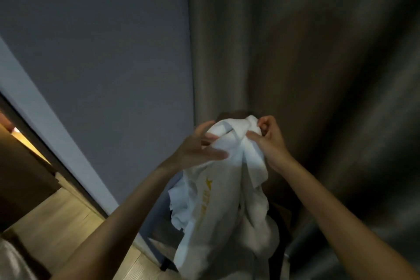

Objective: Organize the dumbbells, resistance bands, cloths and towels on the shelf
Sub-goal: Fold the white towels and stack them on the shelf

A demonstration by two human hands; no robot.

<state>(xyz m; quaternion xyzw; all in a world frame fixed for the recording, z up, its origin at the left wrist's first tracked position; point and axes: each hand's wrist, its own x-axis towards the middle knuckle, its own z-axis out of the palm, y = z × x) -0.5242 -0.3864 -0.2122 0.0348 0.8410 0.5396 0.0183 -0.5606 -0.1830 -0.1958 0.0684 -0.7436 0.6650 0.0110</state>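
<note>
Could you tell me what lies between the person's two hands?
The bunched top of the white cloth fills the gap between the left hand and right hand, both gripping it, in the head view.

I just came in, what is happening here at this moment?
A person holds up a white cloth with yellow print in front of a dark curtain, next to a grey wall. The right hand pinches the top of the cloth, and the left hand grips the bunched top beside it. The rest hangs loose, not yet folded.
</note>
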